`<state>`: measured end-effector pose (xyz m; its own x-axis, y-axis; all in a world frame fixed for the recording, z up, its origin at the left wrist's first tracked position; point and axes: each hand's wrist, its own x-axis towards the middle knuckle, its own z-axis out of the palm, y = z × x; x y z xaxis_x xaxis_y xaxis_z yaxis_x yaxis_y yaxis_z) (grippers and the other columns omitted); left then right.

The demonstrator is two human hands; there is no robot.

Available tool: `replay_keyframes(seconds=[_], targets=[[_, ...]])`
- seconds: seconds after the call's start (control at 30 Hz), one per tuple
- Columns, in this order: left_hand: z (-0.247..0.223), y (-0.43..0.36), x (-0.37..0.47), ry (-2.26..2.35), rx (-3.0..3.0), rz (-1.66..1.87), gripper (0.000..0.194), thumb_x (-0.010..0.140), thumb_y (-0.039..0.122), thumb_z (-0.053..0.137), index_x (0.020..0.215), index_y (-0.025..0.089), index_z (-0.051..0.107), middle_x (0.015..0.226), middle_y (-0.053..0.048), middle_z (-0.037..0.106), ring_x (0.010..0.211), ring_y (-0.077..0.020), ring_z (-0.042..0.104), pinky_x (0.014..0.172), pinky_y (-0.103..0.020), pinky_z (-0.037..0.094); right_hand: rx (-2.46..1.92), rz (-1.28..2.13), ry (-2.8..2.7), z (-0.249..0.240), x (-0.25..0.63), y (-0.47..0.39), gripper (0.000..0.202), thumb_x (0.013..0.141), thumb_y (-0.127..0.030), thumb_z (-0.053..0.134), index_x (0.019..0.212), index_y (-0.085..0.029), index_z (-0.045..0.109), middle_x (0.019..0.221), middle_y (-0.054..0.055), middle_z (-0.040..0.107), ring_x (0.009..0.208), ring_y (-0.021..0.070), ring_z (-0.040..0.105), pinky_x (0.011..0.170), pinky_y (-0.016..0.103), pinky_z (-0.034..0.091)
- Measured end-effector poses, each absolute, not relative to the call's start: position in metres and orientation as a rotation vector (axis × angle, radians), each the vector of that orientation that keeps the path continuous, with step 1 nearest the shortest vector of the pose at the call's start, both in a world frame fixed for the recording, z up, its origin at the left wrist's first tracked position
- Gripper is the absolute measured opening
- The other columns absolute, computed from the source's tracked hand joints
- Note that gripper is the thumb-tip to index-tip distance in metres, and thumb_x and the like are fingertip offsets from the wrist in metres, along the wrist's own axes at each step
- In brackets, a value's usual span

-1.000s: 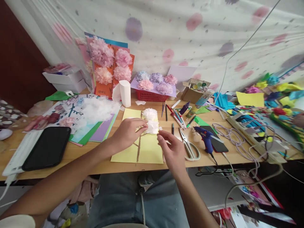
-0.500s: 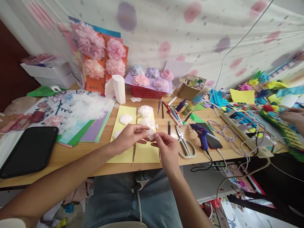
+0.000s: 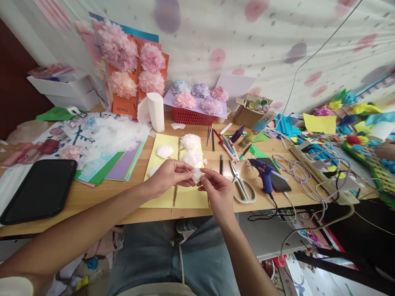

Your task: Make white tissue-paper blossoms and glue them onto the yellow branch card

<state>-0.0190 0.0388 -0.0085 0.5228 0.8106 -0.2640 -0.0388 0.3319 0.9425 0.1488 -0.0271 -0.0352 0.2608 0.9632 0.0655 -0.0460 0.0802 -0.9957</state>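
Between my two hands is a small piece of thin white paper (image 3: 197,175), held above the yellow sheet (image 3: 162,195). My left hand (image 3: 171,177) pinches its left side, and my right hand (image 3: 217,189) pinches its right side with thumb and forefinger. The yellow sheet has a brown stripe down its middle. A fluffy white paper flower (image 3: 190,142) lies on its upper right part, with a white paper clump (image 3: 193,158) just below. On its left half are a white paper piece (image 3: 164,151) and another one (image 3: 152,171) partly hidden by my left hand.
Scissors (image 3: 243,187), a blue glue gun (image 3: 263,174) and pens lie to the right, beside tangled cables (image 3: 296,168). A black tablet (image 3: 38,189) lies at left. A tissue roll (image 3: 156,112) and red basket (image 3: 193,116) stand behind. Another person's hand (image 3: 385,150) shows at far right.
The view has shifted slightly. The small paper between my fingers now looks more spread and crinkled. More of the white clump beyond it shows.
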Motion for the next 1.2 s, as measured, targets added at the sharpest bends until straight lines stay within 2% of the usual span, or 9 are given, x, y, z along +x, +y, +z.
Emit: replay_keyframes(seconds=[0.13, 0.37, 0.5, 0.7, 0.83, 0.93, 1.07, 1.2], targets=[[-0.007, 0.038, -0.019, 0.847, 1.076, 0.649, 0.036, 0.066, 0.033, 0.088, 0.093, 0.014, 0.073, 0.080, -0.007, 0.079, 0.072, -0.0166, 0.074, 0.077, -0.030, 0.062, -1.114, 1.102, -0.993, -0.037, 0.150, -0.028, 0.015, 0.079, -0.037, 0.075, 0.085, -0.024, 0.080, 0.075, 0.001, 0.074, 0.063, 0.0134, 0.066, 0.060, 0.027, 0.059], [-0.006, 0.039, -0.022, 0.792, 1.105, 0.675, 0.029, 0.071, 0.034, 0.084, 0.090, 0.015, 0.074, 0.079, -0.005, 0.078, 0.075, -0.0165, 0.074, 0.081, -0.032, 0.062, -1.084, 1.127, -0.975, -0.032, 0.149, -0.029, 0.011, 0.078, -0.034, 0.074, 0.077, -0.023, 0.078, 0.067, 0.000, 0.071, 0.061, 0.0132, 0.066, 0.062, 0.027, 0.059], [-0.006, 0.038, -0.021, 0.782, 1.122, 0.684, 0.030, 0.074, 0.039, 0.082, 0.091, 0.015, 0.074, 0.078, -0.004, 0.077, 0.074, -0.0162, 0.073, 0.081, -0.034, 0.062, -1.115, 1.048, -1.046, -0.030, 0.149, -0.030, 0.010, 0.080, -0.031, 0.070, 0.079, -0.024, 0.078, 0.071, 0.000, 0.072, 0.062, 0.0135, 0.066, 0.064, 0.029, 0.058], [-0.010, 0.037, -0.018, 0.809, 1.198, 0.701, 0.033, 0.070, 0.034, 0.087, 0.093, 0.015, 0.072, 0.080, -0.004, 0.075, 0.078, -0.0174, 0.073, 0.084, -0.036, 0.061, -1.139, 0.961, -1.166, -0.030, 0.148, -0.035, 0.013, 0.085, -0.029, 0.064, 0.083, -0.024, 0.076, 0.080, 0.002, 0.073, 0.067, 0.0147, 0.066, 0.067, 0.031, 0.058], [-0.012, 0.038, -0.018, 0.851, 1.259, 0.716, 0.029, 0.074, 0.032, 0.083, 0.094, 0.015, 0.072, 0.080, -0.004, 0.075, 0.078, -0.0170, 0.072, 0.083, -0.036, 0.062, -1.143, 0.988, -1.171, -0.030, 0.153, -0.040, 0.015, 0.090, -0.035, 0.064, 0.094, -0.023, 0.072, 0.088, 0.003, 0.073, 0.079, 0.0174, 0.070, 0.077, 0.034, 0.060], [-0.012, 0.038, -0.019, 0.865, 1.312, 0.709, 0.028, 0.076, 0.031, 0.081, 0.097, 0.015, 0.072, 0.082, -0.004, 0.075, 0.079, -0.0174, 0.072, 0.081, -0.035, 0.062, -1.232, 1.040, -1.120, -0.027, 0.160, -0.036, 0.027, 0.086, -0.044, 0.070, 0.102, -0.022, 0.068, 0.090, 0.004, 0.074, 0.082, 0.0190, 0.072, 0.077, 0.034, 0.061], [-0.011, 0.036, -0.018, 0.842, 1.334, 0.710, 0.030, 0.074, 0.032, 0.082, 0.097, 0.015, 0.072, 0.082, -0.005, 0.075, 0.081, -0.0185, 0.072, 0.081, -0.035, 0.062, -1.340, 1.148, -1.175, -0.018, 0.164, -0.024, 0.036, 0.075, -0.050, 0.079, 0.089, -0.018, 0.073, 0.081, 0.006, 0.074, 0.073, 0.0187, 0.070, 0.067, 0.032, 0.061], [-0.011, 0.035, -0.017, 0.833, 1.293, 0.704, 0.031, 0.074, 0.036, 0.082, 0.095, 0.015, 0.072, 0.083, -0.005, 0.074, 0.081, -0.0181, 0.072, 0.079, -0.035, 0.063, -1.333, 1.220, -1.150, -0.014, 0.161, -0.019, 0.032, 0.071, -0.047, 0.082, 0.082, -0.017, 0.075, 0.069, 0.003, 0.072, 0.060, 0.0148, 0.066, 0.060, 0.029, 0.058]])
